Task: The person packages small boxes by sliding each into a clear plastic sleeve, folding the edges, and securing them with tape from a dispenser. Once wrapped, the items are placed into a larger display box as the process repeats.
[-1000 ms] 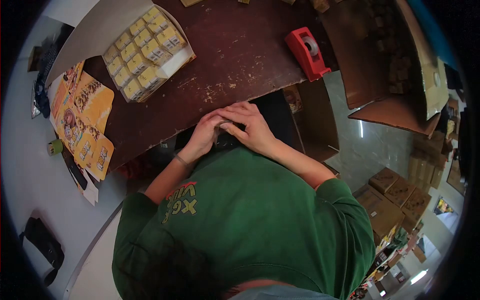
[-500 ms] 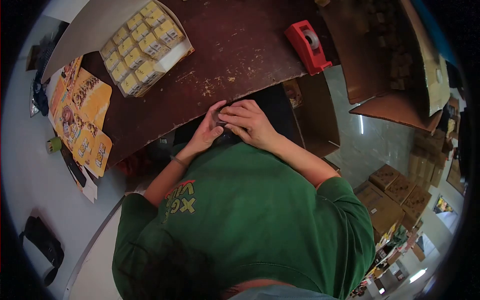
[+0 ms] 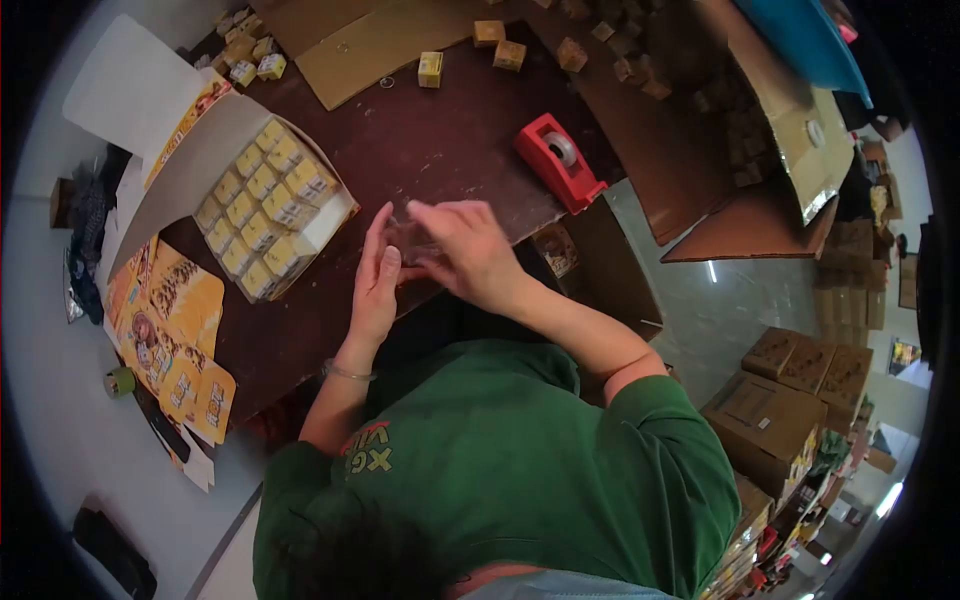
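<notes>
A small, dim item [image 3: 412, 240], too blurred to be identified, was held just above centre of the frame, over the near edge of the dark brown table [image 3: 440, 150]. It was pinched between both hands, which were brought close together: the left hand [image 3: 375, 280] was pressed against its left side with fingers extended upward, and the right hand [image 3: 465, 250] was curled over it from the right. Whether either grip was firmly closed could not be told.

To the left of the hands, an open display carton [image 3: 265, 220] was seen, filled with rows of small yellow boxes; most of its slots appeared occupied, so the filling was judged largely done. Flat yellow printed cartons [image 3: 165, 320] were stacked at the table's lower-left corner, not yet folded. A red tape dispenser [image 3: 555, 160] was set to the upper right of the hands, apart from them. Loose small boxes [image 3: 495, 45] were scattered along the top of the frame, and a large brown cardboard box [image 3: 720, 130] was seen at upper right. These loose boxes suggested that packing was left to be done.
</notes>
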A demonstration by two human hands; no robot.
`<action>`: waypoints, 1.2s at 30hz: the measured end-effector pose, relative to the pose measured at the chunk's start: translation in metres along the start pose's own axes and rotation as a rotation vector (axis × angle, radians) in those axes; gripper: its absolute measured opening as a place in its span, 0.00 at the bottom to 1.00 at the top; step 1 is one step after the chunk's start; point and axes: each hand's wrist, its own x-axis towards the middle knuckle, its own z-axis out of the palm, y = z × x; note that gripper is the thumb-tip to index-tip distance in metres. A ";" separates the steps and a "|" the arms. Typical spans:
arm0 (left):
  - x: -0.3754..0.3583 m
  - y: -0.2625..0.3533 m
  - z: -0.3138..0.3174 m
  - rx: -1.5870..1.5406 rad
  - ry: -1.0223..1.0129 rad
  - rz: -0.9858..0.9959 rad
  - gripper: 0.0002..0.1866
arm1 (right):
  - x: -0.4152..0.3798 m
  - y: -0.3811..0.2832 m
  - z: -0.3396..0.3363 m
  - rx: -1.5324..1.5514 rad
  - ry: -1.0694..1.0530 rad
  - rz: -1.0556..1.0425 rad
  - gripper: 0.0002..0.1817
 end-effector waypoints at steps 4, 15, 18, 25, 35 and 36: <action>0.027 -0.026 -0.010 -0.289 0.106 -0.114 0.21 | 0.017 0.018 0.016 0.064 -0.135 -0.146 0.32; 0.041 -0.020 -0.017 -0.596 0.078 -0.283 0.21 | 0.065 0.363 -0.109 -0.367 -0.119 0.590 0.35; 0.044 -0.021 -0.028 -0.584 -0.037 -0.318 0.21 | 0.068 0.319 -0.113 -0.100 -0.057 0.565 0.36; 0.069 0.001 0.009 -0.395 -0.427 -0.249 0.28 | 0.066 0.068 -0.085 0.233 -0.234 0.177 0.33; 0.050 -0.023 0.002 -0.632 -0.876 -0.512 0.35 | 0.039 0.060 -0.078 1.033 -0.705 0.080 0.26; 0.046 -0.019 0.008 -0.682 -0.825 -0.502 0.35 | 0.036 0.056 -0.079 1.040 -0.652 0.127 0.25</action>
